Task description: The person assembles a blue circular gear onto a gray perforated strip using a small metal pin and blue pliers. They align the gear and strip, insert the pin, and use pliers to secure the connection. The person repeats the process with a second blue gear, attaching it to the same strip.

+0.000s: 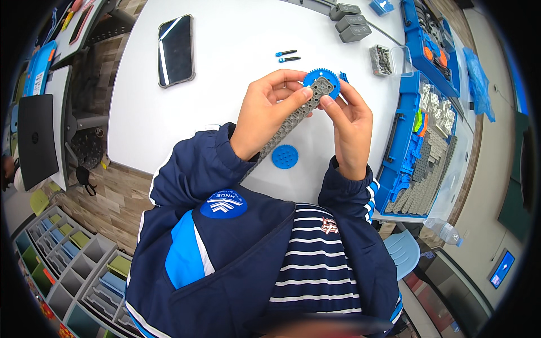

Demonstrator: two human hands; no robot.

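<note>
A long grey beam (290,125) with rows of holes runs slantwise from my sleeve up to my fingers. At its far end lies a blue toothed gear (316,75), partly behind the beam. My left hand (270,104) grips the beam near that end, thumb on top. My right hand (350,115) pinches the gear and the beam's tip from the right side. A small blue part (343,76) shows just past the right fingers. Below the hands, a second blue gear (285,156) lies flat on the white table. Two black-and-blue pins (288,59) rest beyond my hands.
A phone (176,52) lies at the left of the white table (225,34). Grey boxes (352,25) stand at the back. On the right are a clear box of small parts (382,61), a blue case of beams (428,152) and another blue case (431,45).
</note>
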